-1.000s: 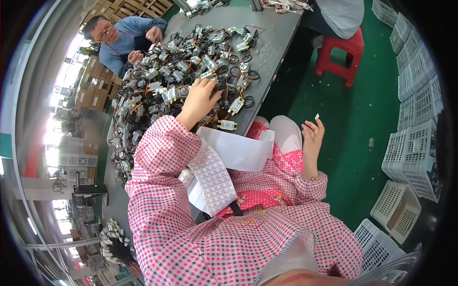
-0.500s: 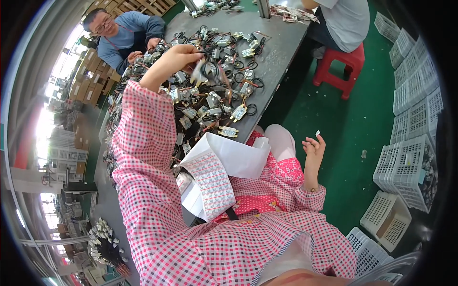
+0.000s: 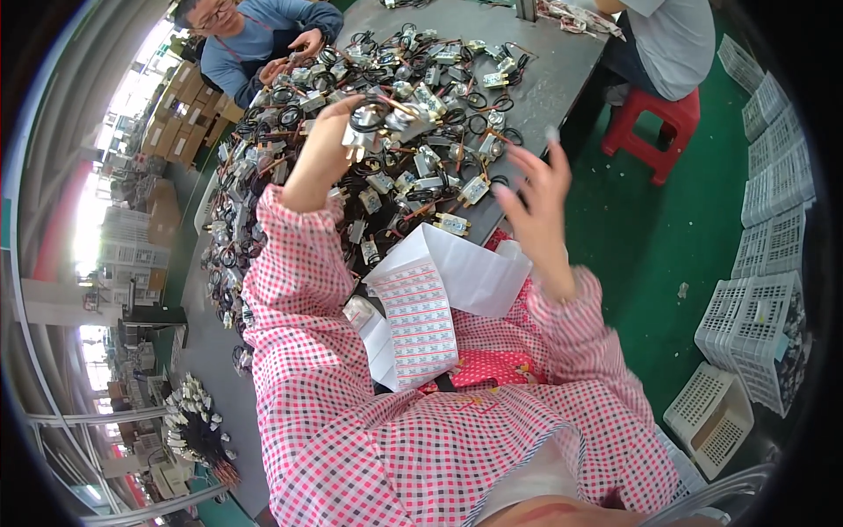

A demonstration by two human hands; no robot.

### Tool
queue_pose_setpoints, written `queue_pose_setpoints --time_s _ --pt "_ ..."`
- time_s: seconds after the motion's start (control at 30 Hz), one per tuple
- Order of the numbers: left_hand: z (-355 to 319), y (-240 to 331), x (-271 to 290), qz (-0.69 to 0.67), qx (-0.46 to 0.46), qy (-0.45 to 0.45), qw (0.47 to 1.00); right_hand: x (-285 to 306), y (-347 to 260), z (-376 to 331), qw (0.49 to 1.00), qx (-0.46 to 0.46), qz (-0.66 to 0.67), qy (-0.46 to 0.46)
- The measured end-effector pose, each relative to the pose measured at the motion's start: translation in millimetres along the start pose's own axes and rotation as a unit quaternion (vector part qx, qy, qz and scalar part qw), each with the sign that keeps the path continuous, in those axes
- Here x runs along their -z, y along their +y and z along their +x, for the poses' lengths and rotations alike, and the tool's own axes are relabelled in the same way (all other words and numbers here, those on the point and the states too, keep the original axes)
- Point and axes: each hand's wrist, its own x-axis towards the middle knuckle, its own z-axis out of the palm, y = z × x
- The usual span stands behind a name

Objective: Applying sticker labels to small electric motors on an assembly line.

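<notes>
My left hand (image 3: 330, 145) is closed on a small metal electrical unit with a coiled black cable (image 3: 369, 116), held above the heap on the table. My right hand (image 3: 542, 198) is raised at the table's edge, fingers spread and somewhat blurred. A tiny pale piece, like a label, shows at its index fingertip (image 3: 551, 134). Across my lap lies a curling white sheet of printed labels (image 3: 416, 325), its blank backing folded toward the table. Many similar units with cables (image 3: 452, 224) cover the tabletop between the hands and beyond.
The grey table (image 3: 562, 66) runs away from me. A person in blue (image 3: 255, 53) handles units at the far left; another sits on a red stool (image 3: 654, 132) at the right. Grey plastic crates (image 3: 746, 321) line the green floor on the right.
My right hand has risen from beside my lap toward the table, its fingers spreading. My left hand still holds the unit, now turned and seen more clearly. The view has shifted slightly.
</notes>
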Motion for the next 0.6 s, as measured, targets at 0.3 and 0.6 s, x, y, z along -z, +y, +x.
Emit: queue_pose_setpoints --time_s 0.3,0.6 --pt "-64 -1 -34 0.307 -0.175 0.053 0.934 -77 -84 42 0.966 0.027 0.255 0.022" --pt "-40 29 -26 0.239 0.121 -0.167 0.949 45 -87 27 0.924 -0.094 0.366 0.066"
